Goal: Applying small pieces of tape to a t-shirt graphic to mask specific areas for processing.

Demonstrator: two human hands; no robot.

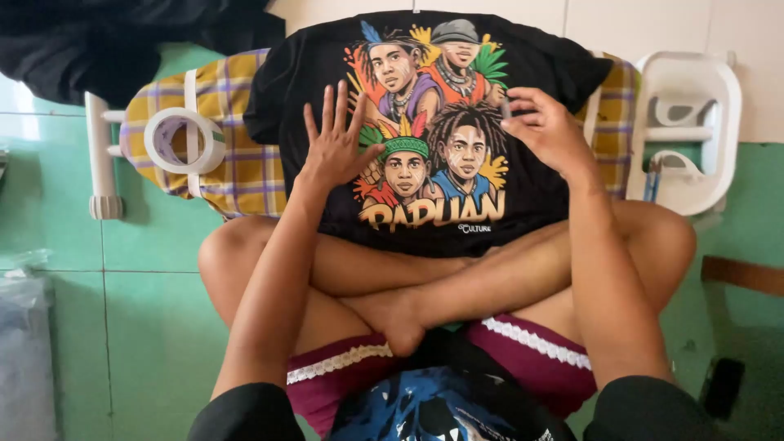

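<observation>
Fingers (336, 102) of our left hand (336, 147) are spread wide and flat, palm down on the black T-shirt (531, 188), pressing the cloth at the left edge of its printed picture (429, 139). Our right hand (551, 131) rests on the shirt at the right edge of that print, its fingers curled loosely together around what looks like a small dark object; we cannot tell what it is.

The shirt lies smoothed over a small padded ironing board (245, 171) set on the floor in front of our crossed legs, its hem hanging toward our shins. Its fabric looks soft and matte, while the print is bright and glossy, with cartoon faces, feathers and splashes of orange, green and blue. The board's cover is a woven plaid of yellow, purple and white.

Left of the shirt, a roll of pale tape (185, 140), a flat ring, sits on the plaid cover. Right of the shirt stands a white plastic frame (694, 131) with rounded corners. Under everything, the floor (147, 310) is smooth green tile.
</observation>
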